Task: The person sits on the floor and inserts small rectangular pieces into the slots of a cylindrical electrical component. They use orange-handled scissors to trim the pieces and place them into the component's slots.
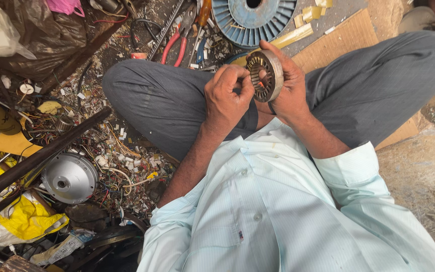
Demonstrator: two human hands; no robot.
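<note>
A round slotted metal stator ring (266,75) is held upright over my crossed legs in grey trousers. My right hand (289,89) wraps around its far rim and back. My left hand (226,98) pinches at the ring's near edge with fingers bent against the slots. A spot of reddish wire shows inside the ring. My pale green shirt fills the lower part of the view.
Red-handled pliers (176,46) lie past my left knee beside a blue finned disc (254,19). A silver round motor cover (69,177) sits at left amid wire scraps. A dark curved pipe (31,161), yellow bags (26,216) and a cardboard sheet (343,38) surround me.
</note>
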